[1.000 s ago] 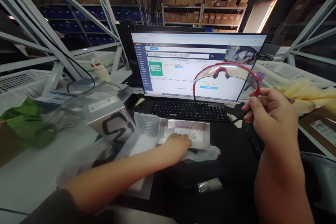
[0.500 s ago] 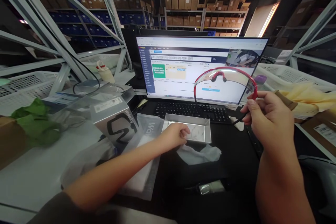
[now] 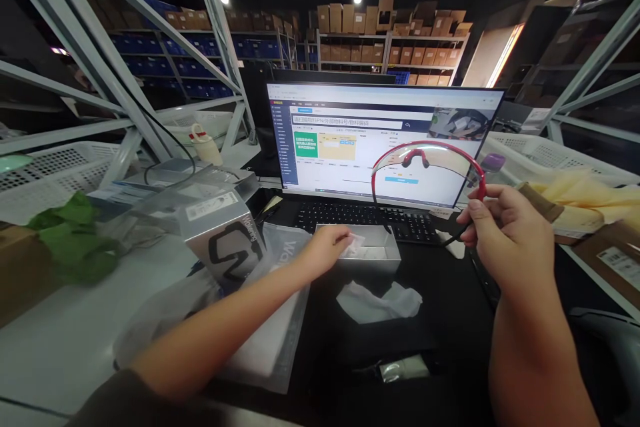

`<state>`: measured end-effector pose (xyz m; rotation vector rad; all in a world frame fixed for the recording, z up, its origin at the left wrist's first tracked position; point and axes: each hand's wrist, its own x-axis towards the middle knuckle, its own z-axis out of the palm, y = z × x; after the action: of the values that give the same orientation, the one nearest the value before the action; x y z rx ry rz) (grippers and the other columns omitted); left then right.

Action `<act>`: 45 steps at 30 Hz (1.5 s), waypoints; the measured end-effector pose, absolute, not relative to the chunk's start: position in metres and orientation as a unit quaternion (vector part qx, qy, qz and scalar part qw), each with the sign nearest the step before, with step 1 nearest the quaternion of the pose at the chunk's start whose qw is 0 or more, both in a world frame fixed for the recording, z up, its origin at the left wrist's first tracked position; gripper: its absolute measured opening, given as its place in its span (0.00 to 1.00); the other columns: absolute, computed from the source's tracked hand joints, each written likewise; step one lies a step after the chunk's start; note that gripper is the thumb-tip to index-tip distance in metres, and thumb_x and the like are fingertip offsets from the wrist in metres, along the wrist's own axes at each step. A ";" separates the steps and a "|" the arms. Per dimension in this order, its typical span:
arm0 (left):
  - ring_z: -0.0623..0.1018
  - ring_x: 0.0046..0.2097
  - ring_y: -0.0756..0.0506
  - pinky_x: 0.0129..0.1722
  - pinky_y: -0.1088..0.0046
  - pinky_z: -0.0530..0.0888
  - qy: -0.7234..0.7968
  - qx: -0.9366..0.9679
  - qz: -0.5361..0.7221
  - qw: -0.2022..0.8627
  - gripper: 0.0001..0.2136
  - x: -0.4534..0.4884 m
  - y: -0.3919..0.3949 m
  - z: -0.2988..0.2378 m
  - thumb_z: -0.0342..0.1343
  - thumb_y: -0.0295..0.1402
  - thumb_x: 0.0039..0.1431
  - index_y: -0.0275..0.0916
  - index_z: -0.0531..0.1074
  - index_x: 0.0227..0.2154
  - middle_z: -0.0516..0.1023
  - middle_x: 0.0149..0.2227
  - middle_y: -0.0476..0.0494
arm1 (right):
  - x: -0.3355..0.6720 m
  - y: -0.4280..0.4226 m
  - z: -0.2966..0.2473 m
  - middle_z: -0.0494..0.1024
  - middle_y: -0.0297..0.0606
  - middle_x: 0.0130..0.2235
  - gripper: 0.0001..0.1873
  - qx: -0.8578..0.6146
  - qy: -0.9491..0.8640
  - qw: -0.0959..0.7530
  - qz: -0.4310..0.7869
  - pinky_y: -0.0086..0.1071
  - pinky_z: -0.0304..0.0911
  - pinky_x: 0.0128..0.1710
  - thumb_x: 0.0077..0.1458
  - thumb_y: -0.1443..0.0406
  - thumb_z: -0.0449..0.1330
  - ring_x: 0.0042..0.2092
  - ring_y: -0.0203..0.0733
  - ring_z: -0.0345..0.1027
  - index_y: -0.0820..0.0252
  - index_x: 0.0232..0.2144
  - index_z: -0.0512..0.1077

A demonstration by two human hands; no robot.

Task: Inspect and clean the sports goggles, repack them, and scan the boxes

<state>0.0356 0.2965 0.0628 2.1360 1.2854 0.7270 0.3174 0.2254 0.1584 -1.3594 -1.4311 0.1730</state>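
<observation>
My right hand is closed on one arm of a pair of red-framed glasses with a clear wraparound lens, held up in front of the monitor. My left hand reaches into a shallow silver box tray in front of the keyboard, its fingers pinching a small white slip. A crumpled clear plastic bag lies on the black mat just in front of the tray.
A silver product box with a black logo and flat clear bags lie to the left. White baskets, green cloth, yellow cloth and shelf struts flank the desk. A small foil packet lies near me.
My left hand rose from pressing on the tray and plastic bag and now pinches a white slip inside it. The bag is left lying on the mat. The glasses barely shifted.
</observation>
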 end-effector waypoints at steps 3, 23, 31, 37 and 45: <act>0.78 0.41 0.41 0.41 0.68 0.71 0.475 0.816 0.250 0.216 0.12 0.040 0.301 0.071 0.48 0.33 0.65 0.40 0.78 0.36 0.81 0.36 0.43 | 0.318 0.226 0.158 0.76 0.30 0.29 0.13 -0.571 -0.601 0.553 0.075 0.23 0.67 0.20 0.62 0.54 0.57 0.22 0.33 0.69 0.54 0.43 0.71; 0.74 0.34 0.51 0.32 0.75 0.73 0.460 0.728 0.401 0.311 0.25 -0.002 0.238 0.146 0.63 0.41 0.59 0.45 0.67 0.58 0.74 0.51 0.43 | 0.298 0.224 0.156 0.75 0.30 0.29 0.11 -0.488 -0.667 0.511 0.237 0.25 0.65 0.21 0.63 0.55 0.60 0.23 0.33 0.67 0.55 0.39 0.69; 0.75 0.31 0.50 0.33 0.75 0.72 0.415 0.730 0.432 0.329 0.08 -0.015 0.222 0.152 0.56 0.36 0.65 0.37 0.73 0.34 0.74 0.29 0.50 | 0.277 0.221 0.145 0.79 0.36 0.31 0.14 -0.497 -0.717 0.432 0.229 0.31 0.71 0.27 0.64 0.52 0.58 0.27 0.39 0.74 0.56 0.37 0.72; 0.72 0.35 0.49 0.35 0.74 0.66 0.433 0.796 0.392 0.159 0.11 -0.016 0.216 0.154 0.52 0.34 0.67 0.37 0.73 0.29 0.73 0.31 0.49 | 0.279 0.205 0.156 0.79 0.36 0.32 0.11 -0.500 -0.755 0.408 0.119 0.36 0.69 0.31 0.64 0.57 0.56 0.32 0.45 0.75 0.54 0.36 0.76; 0.77 0.47 0.40 0.48 0.63 0.76 0.459 0.816 0.323 0.135 0.25 -0.020 0.207 0.148 0.67 0.41 0.52 0.47 0.71 0.53 0.77 0.48 0.45 | 0.279 0.193 0.164 0.78 0.29 0.23 0.11 -0.508 -0.803 0.305 0.070 0.28 0.60 0.27 0.64 0.64 0.55 0.24 0.37 0.72 0.57 0.31 0.75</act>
<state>-0.0195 0.2074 0.1483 2.3659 1.3305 0.9359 0.2787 0.1931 0.1635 -1.3452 -2.1249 0.1841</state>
